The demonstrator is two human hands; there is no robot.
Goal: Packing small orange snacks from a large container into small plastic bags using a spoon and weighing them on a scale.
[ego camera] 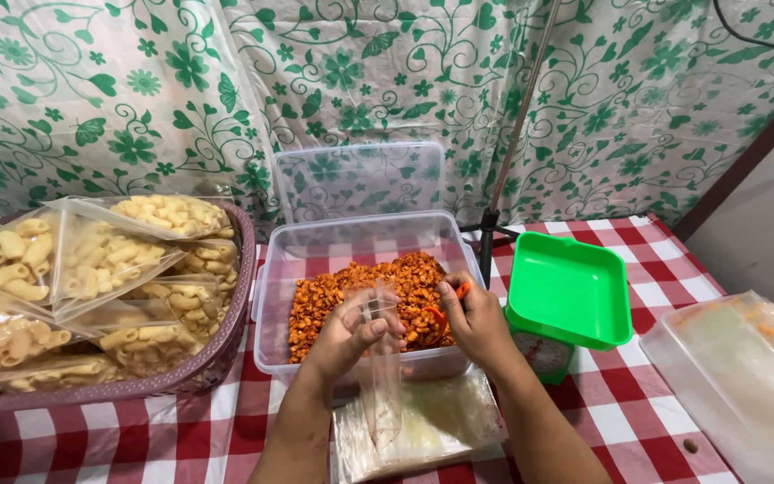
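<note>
Bag (378,376), clear and empty, hangs from the left hand (351,333) over the snack tub (360,235); right hand (475,321) grips an orange scoop (452,300). Green scale (568,296) right of tub, pasta packets (91,260) left.

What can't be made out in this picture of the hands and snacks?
Head view:
- Orange tool: mostly hidden inside the right hand.
- Scale dial: covered by the green pan.
- Basket of pasta bags: cut off at the left edge.
- Clear bag contents: too transparent to tell.
</note>
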